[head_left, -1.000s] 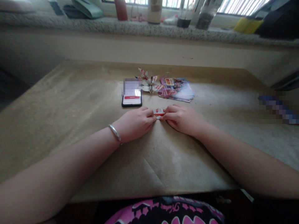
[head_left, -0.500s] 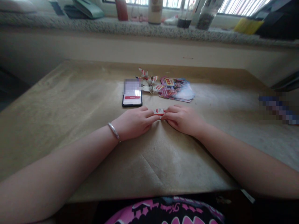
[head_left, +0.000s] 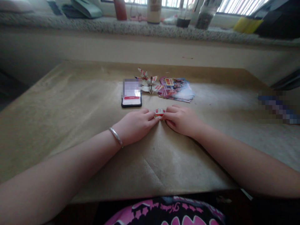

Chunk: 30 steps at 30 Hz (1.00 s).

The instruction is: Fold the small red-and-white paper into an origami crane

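A small piece of folded printed paper (head_left: 160, 111), white with red marks, lies on the table between my hands. My left hand (head_left: 142, 123) grips its left side, with the fingers closed and the thumb low. From the other side, my right hand (head_left: 179, 118) pinches the paper near its right and lower edge. Both sets of fingertips hide much of it. Just beyond my left hand lies a phone (head_left: 131, 101) with a lit screen. Folded paper flowers (head_left: 151, 86) of similar printed paper sit behind the hands, beside a fanned stack of colourful leaflets (head_left: 178, 90).
A tan cloth covers the table (head_left: 93, 93). Along the back, a granite windowsill (head_left: 93, 26) carries jars, a red bottle (head_left: 120, 10) and a yellow item (head_left: 247, 25). A blurred blue object (head_left: 278, 109) lies at the right edge.
My left hand has shifted slightly at the paper, its fingers drawn a little back from the right hand. Otherwise the whole view has moved slightly; both hands stay on the paper.
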Each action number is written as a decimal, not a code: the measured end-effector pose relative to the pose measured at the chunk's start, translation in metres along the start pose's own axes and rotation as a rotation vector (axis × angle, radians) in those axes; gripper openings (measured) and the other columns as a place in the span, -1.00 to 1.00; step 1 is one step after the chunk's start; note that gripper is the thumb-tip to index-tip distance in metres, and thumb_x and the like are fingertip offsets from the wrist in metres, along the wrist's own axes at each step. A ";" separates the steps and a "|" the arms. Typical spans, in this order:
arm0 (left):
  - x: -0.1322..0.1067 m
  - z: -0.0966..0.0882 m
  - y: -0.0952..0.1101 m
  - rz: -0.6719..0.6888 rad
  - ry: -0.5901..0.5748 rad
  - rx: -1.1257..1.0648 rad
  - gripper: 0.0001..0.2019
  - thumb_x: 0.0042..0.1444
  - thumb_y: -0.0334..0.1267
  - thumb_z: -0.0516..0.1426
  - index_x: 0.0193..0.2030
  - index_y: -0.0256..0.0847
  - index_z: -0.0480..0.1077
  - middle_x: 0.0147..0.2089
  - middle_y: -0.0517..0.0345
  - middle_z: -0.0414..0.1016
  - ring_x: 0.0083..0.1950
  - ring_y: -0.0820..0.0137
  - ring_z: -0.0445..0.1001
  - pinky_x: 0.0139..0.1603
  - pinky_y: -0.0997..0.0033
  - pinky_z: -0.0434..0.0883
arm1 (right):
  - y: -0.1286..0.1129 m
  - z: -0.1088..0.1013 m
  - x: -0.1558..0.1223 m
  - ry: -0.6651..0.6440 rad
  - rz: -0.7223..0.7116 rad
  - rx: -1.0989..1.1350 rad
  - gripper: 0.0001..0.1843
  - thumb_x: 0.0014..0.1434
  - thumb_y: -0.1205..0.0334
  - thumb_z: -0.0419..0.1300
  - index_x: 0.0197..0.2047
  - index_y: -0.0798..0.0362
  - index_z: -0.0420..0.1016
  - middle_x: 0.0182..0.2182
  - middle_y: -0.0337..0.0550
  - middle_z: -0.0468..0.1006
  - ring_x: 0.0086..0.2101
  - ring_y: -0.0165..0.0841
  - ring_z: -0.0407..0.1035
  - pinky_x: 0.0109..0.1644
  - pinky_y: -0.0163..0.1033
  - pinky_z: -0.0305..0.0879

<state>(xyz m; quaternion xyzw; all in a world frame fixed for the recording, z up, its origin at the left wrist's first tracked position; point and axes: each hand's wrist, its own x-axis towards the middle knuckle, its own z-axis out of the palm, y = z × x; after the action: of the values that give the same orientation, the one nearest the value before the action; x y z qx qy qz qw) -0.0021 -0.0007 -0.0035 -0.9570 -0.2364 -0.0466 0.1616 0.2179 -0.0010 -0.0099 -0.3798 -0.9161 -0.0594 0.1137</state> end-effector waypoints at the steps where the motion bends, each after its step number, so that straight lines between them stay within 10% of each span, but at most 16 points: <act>1: 0.001 0.000 0.001 -0.007 0.006 -0.009 -0.66 0.24 -0.38 -0.04 0.11 -0.27 0.35 -0.08 -0.05 0.45 -0.19 0.35 0.38 -0.18 0.37 0.39 | 0.001 0.000 0.000 -0.003 -0.023 -0.013 -0.73 0.23 0.29 0.01 -0.15 0.00 0.53 -0.28 -0.11 0.52 -0.31 -0.34 0.29 -0.34 -0.26 0.05; 30: -0.003 -0.008 -0.010 0.043 -0.053 -0.122 -0.79 0.16 -0.43 0.03 -0.24 -0.35 0.50 -0.15 -0.03 0.50 -0.12 0.34 0.43 -0.03 0.34 0.40 | 0.024 -0.008 -0.010 -0.040 -0.153 0.068 -0.74 0.15 0.33 0.10 -0.22 -0.04 0.61 -0.24 -0.18 0.59 -0.28 -0.35 0.43 -0.21 -0.27 0.28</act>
<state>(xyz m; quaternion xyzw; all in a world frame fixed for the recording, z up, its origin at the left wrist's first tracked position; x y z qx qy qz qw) -0.0094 0.0041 0.0064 -0.9708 -0.2166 -0.0320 0.0975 0.2425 0.0073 -0.0044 -0.3055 -0.9461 -0.0293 0.1033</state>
